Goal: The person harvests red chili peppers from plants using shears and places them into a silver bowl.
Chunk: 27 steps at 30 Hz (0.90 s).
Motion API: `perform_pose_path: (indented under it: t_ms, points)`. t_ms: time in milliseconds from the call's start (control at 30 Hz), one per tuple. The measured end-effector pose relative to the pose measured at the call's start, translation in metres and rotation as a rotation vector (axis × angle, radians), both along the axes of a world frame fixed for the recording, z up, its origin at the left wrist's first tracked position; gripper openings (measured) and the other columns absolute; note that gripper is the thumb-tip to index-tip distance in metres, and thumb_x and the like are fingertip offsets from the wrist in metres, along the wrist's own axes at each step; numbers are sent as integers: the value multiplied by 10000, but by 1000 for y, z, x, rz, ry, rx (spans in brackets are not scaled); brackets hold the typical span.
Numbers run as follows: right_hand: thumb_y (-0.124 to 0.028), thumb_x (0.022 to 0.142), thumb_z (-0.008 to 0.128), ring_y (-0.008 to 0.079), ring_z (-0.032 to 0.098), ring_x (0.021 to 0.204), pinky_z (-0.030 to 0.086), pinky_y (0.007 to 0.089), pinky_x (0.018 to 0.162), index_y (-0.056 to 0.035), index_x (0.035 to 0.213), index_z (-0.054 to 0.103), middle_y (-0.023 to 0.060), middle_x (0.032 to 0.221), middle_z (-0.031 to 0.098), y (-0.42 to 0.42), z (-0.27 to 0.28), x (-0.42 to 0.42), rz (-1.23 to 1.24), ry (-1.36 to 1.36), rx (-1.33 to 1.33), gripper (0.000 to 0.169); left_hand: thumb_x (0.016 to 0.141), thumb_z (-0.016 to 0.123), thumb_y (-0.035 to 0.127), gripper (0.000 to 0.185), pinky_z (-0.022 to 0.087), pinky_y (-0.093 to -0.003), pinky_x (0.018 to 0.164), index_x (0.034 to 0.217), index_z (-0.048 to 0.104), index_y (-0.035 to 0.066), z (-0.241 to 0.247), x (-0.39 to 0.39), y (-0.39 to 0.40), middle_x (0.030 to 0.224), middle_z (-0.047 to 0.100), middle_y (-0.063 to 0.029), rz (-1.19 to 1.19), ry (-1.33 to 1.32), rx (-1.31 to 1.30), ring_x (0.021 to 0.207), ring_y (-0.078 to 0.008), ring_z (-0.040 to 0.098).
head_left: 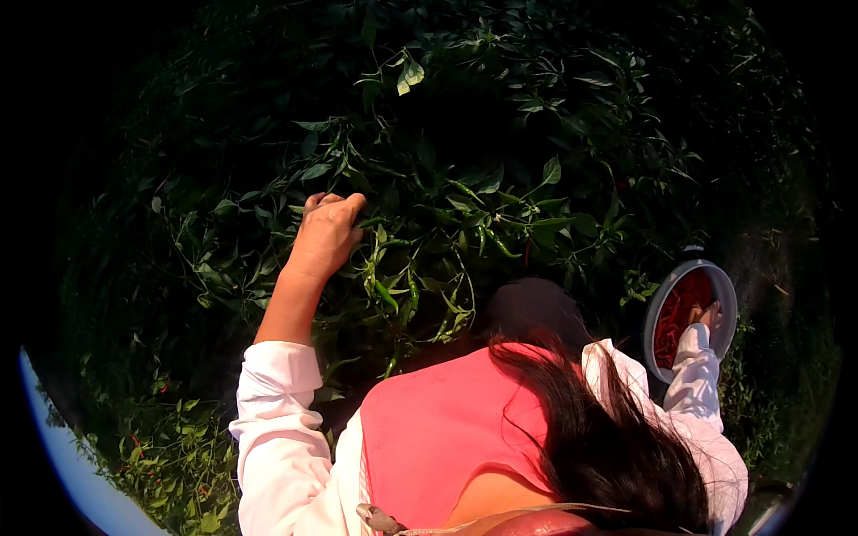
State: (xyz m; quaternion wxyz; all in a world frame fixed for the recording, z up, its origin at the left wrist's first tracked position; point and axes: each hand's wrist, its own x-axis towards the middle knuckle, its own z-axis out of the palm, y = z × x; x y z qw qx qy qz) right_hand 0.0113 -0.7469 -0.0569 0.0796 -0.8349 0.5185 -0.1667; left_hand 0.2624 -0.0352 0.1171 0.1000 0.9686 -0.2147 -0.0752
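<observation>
My left hand (330,231) reaches into a chilli pepper plant, with its fingers curled among the stems and leaves. Its fingertips are hidden, so what they grip does not show. Just right of and below it hang several green chillies (385,295), and more green chillies (499,243) grow farther right. On the right side, my right hand (708,316) is down inside a pale round bucket (728,295). Red chillies (677,321) fill much of the bucket around that hand. Whether the right fingers hold any of them is unclear.
Dense chilli foliage (549,224) spreads ahead, much of it in deep shadow. A dark-clothed knee (536,308) is close to the plants. Lower left, a sunlit chilli plant (177,442) bears small red fruit. Long dark hair (603,429) hangs over my chest.
</observation>
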Motion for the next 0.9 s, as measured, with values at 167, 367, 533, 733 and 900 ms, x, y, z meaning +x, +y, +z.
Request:
perform_pose_path:
  t_ms: [167, 367, 533, 733, 900]
  points:
    - [27, 828, 455, 163, 511, 1061, 385, 278, 928, -8, 1132, 524, 84, 1121, 535, 265, 143, 205, 1148, -586, 562, 313, 734, 630, 95, 168, 350, -439, 929, 846, 514, 49, 0, 4, -1, 739, 574, -111, -46, 28, -49, 870, -282, 556]
    - [-417, 857, 518, 278, 447, 1176, 357, 363, 977, -47, 1339, 326, 172, 1292, 432, 520, 37, 465, 1454, 124, 987, 637, 740, 647, 115, 196, 349, -440, 941, 871, 515, 53, -3, 2, 4, 769, 583, -107, -22, 31, 33, 860, -290, 557]
    - [-403, 855, 520, 281, 456, 1157, 365, 365, 965, -46, 1323, 341, 172, 1272, 443, 585, -19, 558, 1289, 214, 687, 615, 696, 627, 33, 231, 349, -467, 944, 890, 505, 63, 0, 9, -7, 795, 594, -73, -79, 59, 80, 920, -258, 553]
    - [-386, 852, 523, 285, 468, 1135, 375, 367, 949, -46, 1304, 359, 173, 1247, 457, 636, -20, 557, 1341, 103, 623, 589, 662, 613, 2, 252, 340, -476, 959, 874, 492, 62, 1, -3, -3, 781, 588, -88, -6, 51, 97, 915, -255, 556]
    - [-372, 850, 526, 289, 477, 1116, 383, 369, 937, -45, 1288, 374, 173, 1226, 468, 634, -19, 568, 1354, 58, 655, 567, 666, 568, -29, 231, 342, -494, 956, 864, 496, 66, -4, -10, -8, 770, 591, -62, -3, 15, 36, 888, -252, 563]
